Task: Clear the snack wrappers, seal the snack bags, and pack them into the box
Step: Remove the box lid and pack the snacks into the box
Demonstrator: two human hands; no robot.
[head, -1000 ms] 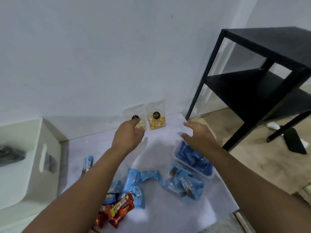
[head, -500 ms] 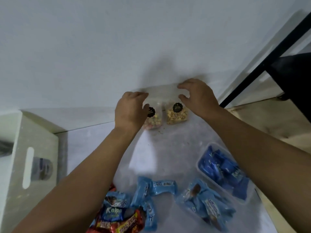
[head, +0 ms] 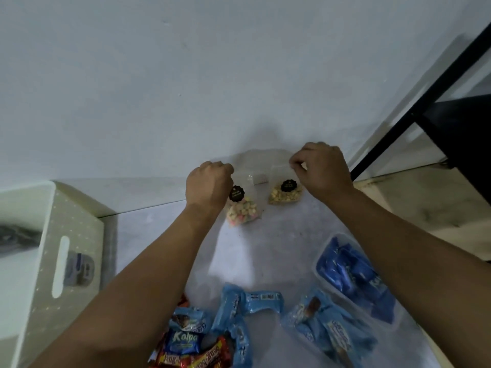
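Two clear snack bags with round black labels stand against the wall at the far end of a white mat (head: 287, 251). The left bag (head: 243, 212) holds pink and pale pieces; the right bag (head: 285, 193) holds tan nuts. My left hand (head: 208, 183) is closed on the top of the left bag. My right hand (head: 322, 168) pinches the top edge of the right bag. Blue snack wrappers (head: 247, 304) and red ones (head: 202, 358) lie on the near part of the mat. A white box (head: 77, 235) with a slot handle stands at the left.
A clear tray (head: 353, 280) of blue packets sits at the mat's right edge, with a clear bag of blue packets (head: 326, 330) beside it. A black metal shelf frame (head: 430, 94) stands at the right over the tan floor. The white wall rises just behind the bags.
Both hands reached forward to the two bags and closed on their tops. My head has tilted down and nearer the wall.
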